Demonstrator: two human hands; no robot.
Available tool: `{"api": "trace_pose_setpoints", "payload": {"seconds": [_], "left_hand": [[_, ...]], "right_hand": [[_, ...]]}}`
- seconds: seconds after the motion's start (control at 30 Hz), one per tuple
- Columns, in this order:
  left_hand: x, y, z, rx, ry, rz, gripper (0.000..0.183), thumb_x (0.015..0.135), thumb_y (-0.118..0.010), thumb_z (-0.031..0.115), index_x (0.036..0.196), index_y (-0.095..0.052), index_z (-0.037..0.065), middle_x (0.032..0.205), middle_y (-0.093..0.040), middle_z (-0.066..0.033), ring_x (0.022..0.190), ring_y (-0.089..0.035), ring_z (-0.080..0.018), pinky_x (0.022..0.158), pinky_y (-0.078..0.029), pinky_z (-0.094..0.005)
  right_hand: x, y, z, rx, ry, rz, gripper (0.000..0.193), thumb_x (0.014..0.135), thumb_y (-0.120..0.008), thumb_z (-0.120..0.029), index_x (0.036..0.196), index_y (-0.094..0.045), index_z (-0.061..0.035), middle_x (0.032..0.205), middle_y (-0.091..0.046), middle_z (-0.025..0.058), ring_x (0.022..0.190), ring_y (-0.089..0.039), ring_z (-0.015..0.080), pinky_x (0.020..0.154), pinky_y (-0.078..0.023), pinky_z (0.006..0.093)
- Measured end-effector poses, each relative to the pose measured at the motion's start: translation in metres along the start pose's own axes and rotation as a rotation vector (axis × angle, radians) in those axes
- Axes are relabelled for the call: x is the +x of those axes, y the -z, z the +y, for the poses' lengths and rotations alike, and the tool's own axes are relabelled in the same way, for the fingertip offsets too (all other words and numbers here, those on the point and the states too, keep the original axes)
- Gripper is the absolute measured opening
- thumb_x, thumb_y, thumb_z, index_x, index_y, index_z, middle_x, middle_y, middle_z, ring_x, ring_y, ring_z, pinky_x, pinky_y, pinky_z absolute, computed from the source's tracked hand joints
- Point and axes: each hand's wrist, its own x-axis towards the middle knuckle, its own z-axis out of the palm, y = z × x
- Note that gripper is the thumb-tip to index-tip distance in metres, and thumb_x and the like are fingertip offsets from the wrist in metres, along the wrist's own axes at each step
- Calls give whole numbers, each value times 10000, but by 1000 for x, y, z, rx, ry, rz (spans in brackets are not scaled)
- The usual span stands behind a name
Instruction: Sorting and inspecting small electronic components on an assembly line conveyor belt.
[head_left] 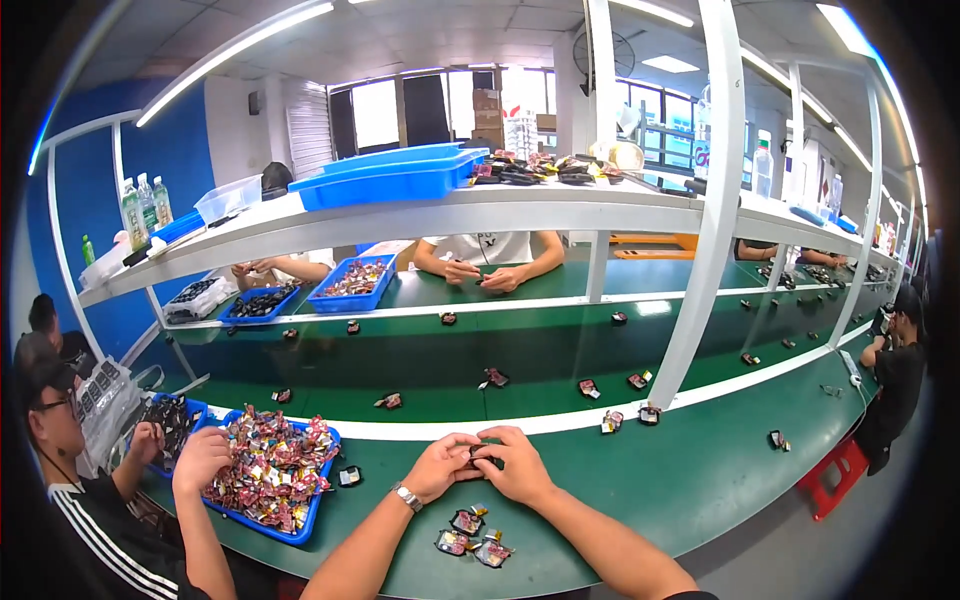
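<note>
Both hands met at the near edge of the green table [700, 480], just short of the white strip that ran along the conveyor belt [520, 350]. The left hand [440, 465], with a wristwatch [405, 496] on its wrist, and the right hand [520, 462] were closed together round a small dark part [478, 455], pinched between the fingertips and mostly hidden by them. Just below the hands, a few small colourful pieces [468, 532] lay in a loose cluster on the table. To the left stood a blue tray [305, 520] heaped with more such pieces, and a neighbouring person's hand [200, 458] rested on that heap. Single dark parts lay spaced apart along the belt. Across it, another seated person's hands [485, 275] worked close together.
</note>
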Motion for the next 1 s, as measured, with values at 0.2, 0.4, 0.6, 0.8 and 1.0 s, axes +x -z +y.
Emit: {"api": "trace_pose_setpoints", "payload": {"seconds": [0.2,0.4,0.6,0.8,1.0], "left_hand": [[2,1,-3,17,-3,24,242,970,-533,78,1208,-494,62,1195,-582,-111,1113,-598,-229,958,-525,-404],[2,3,-6,-29,-83,50,246,951,-578,89,1179,-489,64,1233,-587,-114,1129,-593,-232,971,-511,-406],[0,4,-2,-88,-78,12,270,938,-604,100,1180,-492,58,1259,-575,-128,1142,-587,-236,980,-509,-409],[0,3,-3,-57,-77,21,279,936,-610,105,1187,-499,54,1256,-575,-135,1145,-585,-234,977,-511,-400],[1,-4,-5,-23,-120,72,260,957,-544,63,1207,-479,39,1202,-595,-138,1120,-597,-218,965,-521,-381]], "right_hand": [[-3,-6,-1,6,-26,57,143,755,-721,-61,898,-712,-71,1148,-622,68,1115,-549,281,942,-469,382],[5,-2,-10,14,97,79,179,742,-716,-50,920,-705,-64,1160,-609,87,1129,-540,301,949,-469,391],[4,0,-8,3,48,114,196,729,-715,-52,923,-704,-69,1173,-599,90,1131,-538,303,956,-464,395],[2,-9,-3,68,-7,102,183,747,-699,-65,930,-712,-76,1185,-603,79,1146,-533,297,964,-461,393],[-1,-14,-4,149,-68,92,195,775,-673,-61,967,-704,-80,1212,-599,91,1183,-513,299,990,-443,401]]}}
